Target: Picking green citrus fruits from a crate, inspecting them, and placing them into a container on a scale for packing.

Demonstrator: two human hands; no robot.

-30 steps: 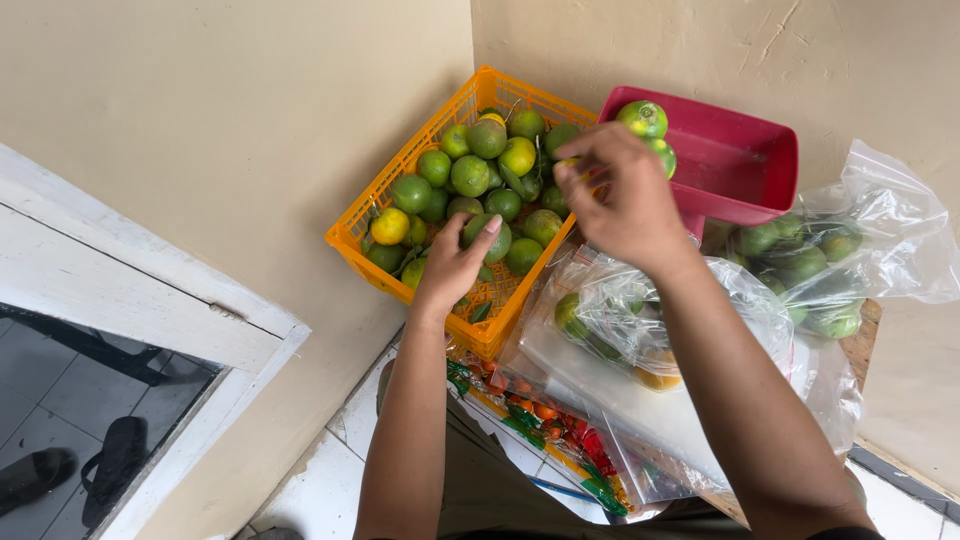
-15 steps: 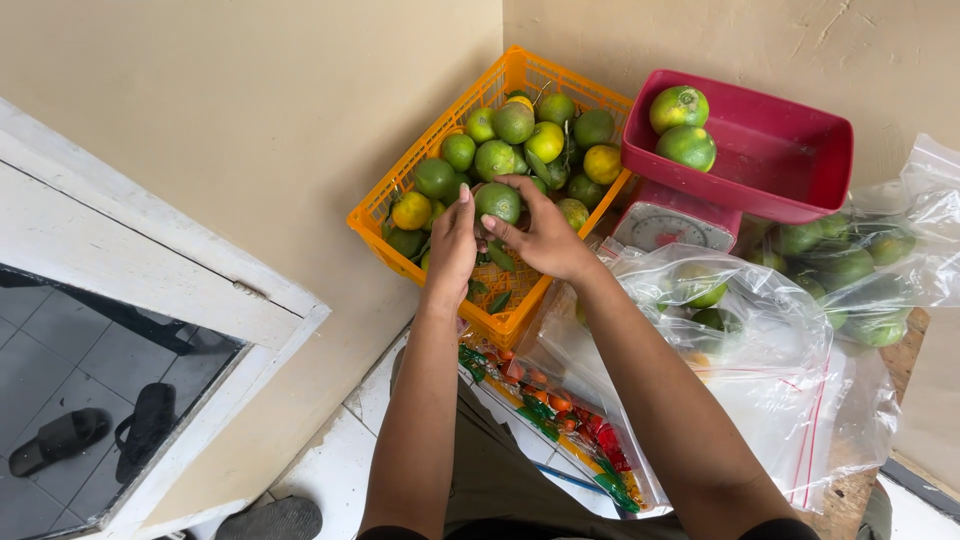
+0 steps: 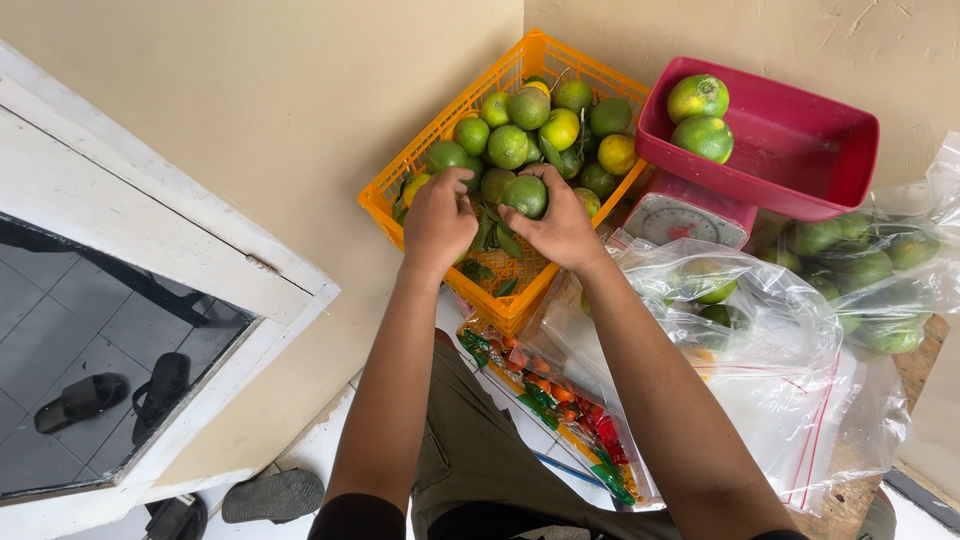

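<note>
Compared with half a second earlier, both hands are seen lower in the orange crate (image 3: 420, 178), and the green citrus fruit (image 3: 525, 195) formerly lifted between them is now pressed down among the pile. The left hand (image 3: 438, 218) is curled over a fruit that is almost wholly hidden beneath its fingers; whether it is gripped cannot be told. Just to its right, the right hand (image 3: 560, 228) is cupped around the green citrus fruit, fingers bent over its near side. Beyond the hands, about a dozen green and yellow fruits are visible in the crate, the lower layer being concealed by leaves and by the hands. Right of the right hand, one red scale tray (image 3: 800, 160) holding two fruits is shown, its dial (image 3: 680, 222) partly covered by a clear plastic bag (image 3: 760, 370). Two such bags of fruit are seen; their contents are blurred by the film, and the farther one is cut off at the frame's edge.
</note>
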